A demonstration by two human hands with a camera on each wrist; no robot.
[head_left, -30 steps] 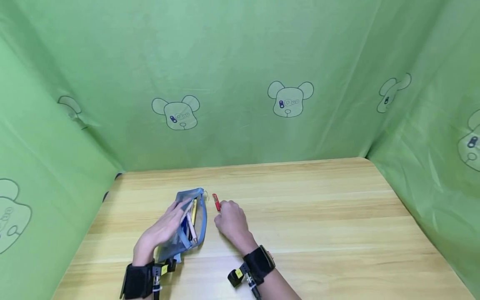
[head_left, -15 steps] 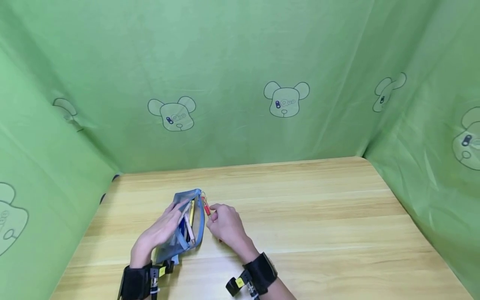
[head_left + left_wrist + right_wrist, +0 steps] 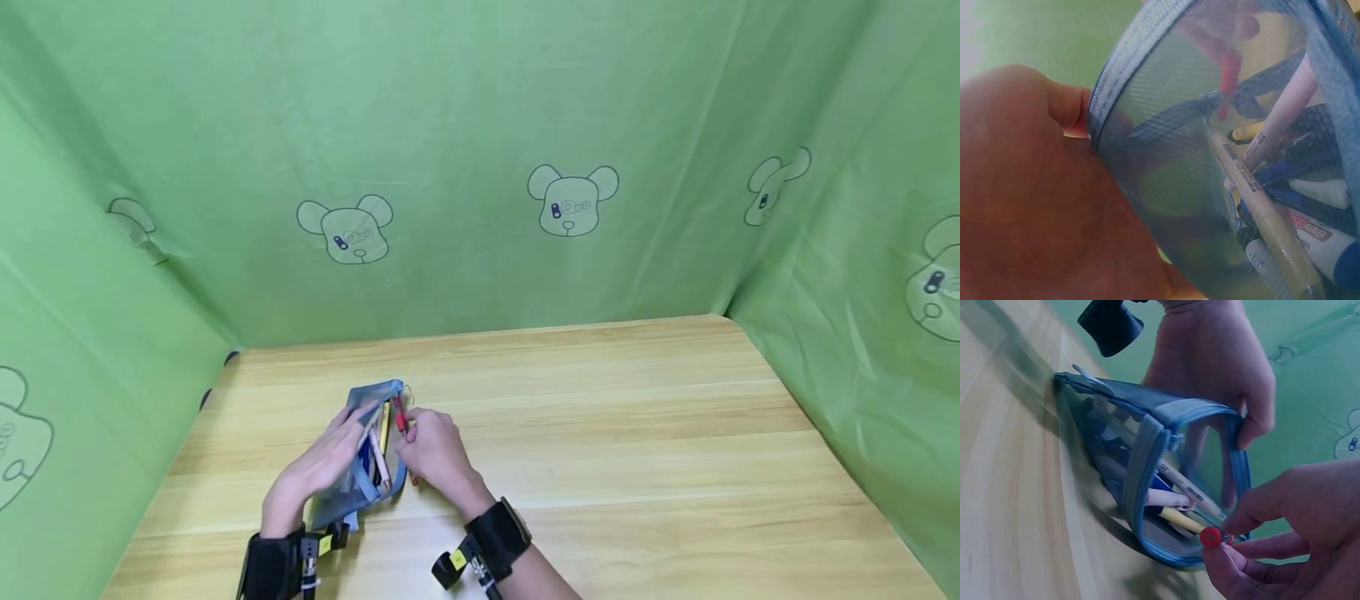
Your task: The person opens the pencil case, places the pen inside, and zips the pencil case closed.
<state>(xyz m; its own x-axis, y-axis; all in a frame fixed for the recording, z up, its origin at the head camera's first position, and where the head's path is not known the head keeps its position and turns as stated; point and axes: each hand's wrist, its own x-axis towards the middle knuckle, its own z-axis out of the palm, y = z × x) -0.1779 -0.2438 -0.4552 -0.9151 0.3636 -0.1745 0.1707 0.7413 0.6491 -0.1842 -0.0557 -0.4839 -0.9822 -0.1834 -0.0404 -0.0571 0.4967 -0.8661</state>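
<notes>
Wooden table (image 3: 600, 433), green bear-print curtains (image 3: 480, 125) — seemingly 3-sided

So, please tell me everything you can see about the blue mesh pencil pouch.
The blue see-through mesh pencil pouch has a solid blue fabric border and zipper band around its mouth. It lies on the light wooden table, unzipped, the mouth held wide. The left hand grips its upper rim, fingers curled over the edge. Inside lie several pens and markers, among them a yellow one and a pink one. The right hand pinches a small red pen right at the opening.
</notes>
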